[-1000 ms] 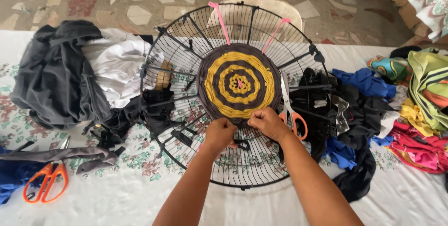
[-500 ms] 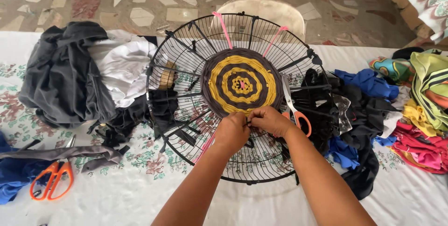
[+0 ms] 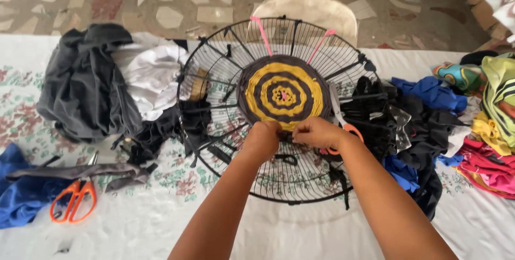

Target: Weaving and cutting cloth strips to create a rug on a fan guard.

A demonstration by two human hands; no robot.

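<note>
Table: white floral-patterned tablecloth point(image 3: 161, 222) under everything.
Frame: round black wire fan guard point(image 3: 300, 185) lying flat at the centre, dark and pink fabric strips tied out to its rim.
Weave: round woven mat of yellow and dark grey fabric rings point(image 3: 284, 94) in the middle of the guard, pink at its core.
Left hand point(image 3: 263, 139): clenched at the mat's near edge, pinching dark fabric.
Right hand point(image 3: 317, 133): fingers closed on the same edge, beside the left.
Scissors: orange-handled scissors point(image 3: 73, 201) at near left.
</note>
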